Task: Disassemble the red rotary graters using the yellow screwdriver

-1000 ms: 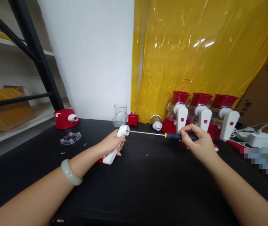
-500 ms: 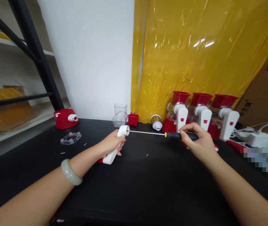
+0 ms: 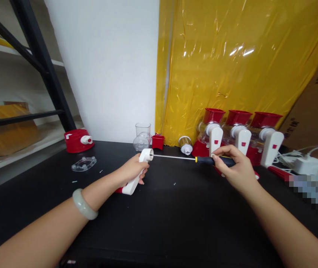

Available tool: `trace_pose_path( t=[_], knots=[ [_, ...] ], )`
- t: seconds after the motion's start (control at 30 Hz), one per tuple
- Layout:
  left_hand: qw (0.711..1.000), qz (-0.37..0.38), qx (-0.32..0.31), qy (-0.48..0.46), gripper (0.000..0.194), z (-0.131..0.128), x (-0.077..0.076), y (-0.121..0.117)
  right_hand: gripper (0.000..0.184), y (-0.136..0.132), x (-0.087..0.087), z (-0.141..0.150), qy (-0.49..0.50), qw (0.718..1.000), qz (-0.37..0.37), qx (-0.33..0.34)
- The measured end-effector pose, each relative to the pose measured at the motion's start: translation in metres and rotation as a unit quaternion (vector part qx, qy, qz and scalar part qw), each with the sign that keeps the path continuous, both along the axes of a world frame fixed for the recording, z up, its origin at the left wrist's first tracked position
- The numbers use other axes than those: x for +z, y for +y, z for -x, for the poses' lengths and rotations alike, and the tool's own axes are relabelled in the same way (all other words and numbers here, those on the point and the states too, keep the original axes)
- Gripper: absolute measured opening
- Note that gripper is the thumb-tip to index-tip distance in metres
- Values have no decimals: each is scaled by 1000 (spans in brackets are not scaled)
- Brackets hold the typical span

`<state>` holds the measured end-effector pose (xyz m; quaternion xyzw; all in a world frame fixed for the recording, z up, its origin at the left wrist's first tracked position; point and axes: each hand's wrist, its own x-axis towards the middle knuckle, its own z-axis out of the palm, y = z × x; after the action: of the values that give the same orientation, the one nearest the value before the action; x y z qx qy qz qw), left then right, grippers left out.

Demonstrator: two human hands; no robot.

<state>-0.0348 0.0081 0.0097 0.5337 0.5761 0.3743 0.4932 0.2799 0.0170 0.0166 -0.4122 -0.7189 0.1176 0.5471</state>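
Left hand point(image 3: 132, 169) grips the white handle point(image 3: 136, 175) at mid-table. Right hand point(image 3: 235, 169) clasps the screwdriver point(image 3: 203, 160), tip inside the handle's round end. 3 finished units point(image 3: 238, 136) stand far right; the screw's state is not visible.

The left hand point(image 3: 132, 169) grips a white crank handle point(image 3: 137, 174), its round end up and its lower end resting on the black table point(image 3: 159, 219). The right hand point(image 3: 235, 167) holds a screwdriver point(image 3: 192, 159) by its black grip — the thin shaft lies level, its tip inside the handle's round end. A pale bangle point(image 3: 84, 204) sits on the left wrist. Along the table's far edge stand three red-and-white grinders point(image 3: 238, 136), just behind the right hand — then a metal drum point(image 3: 186, 144), a small red cup point(image 3: 158, 141), a clear cup point(image 3: 142, 136). Toward the far left corner sit a red base point(image 3: 78, 140) and a clear disc point(image 3: 84, 163). White cables point(image 3: 305, 160) lie by the right edge.
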Motion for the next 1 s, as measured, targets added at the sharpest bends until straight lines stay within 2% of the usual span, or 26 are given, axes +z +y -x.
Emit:
trace_pose_path(
  t=[0.27,0.63,1.0],
  knots=[
    [1000,-6,-5,2,25,0,0,0,18,0,1,1,8,1000,3,-3],
    [1000,-6,12,-4,24,-2,2,-1,21,1,1,1,11,999,-39,-5],
    [999,-30,20,-39,26,-2,3,-1,29,-3,2,3,37,999,-6,23]
  ],
)
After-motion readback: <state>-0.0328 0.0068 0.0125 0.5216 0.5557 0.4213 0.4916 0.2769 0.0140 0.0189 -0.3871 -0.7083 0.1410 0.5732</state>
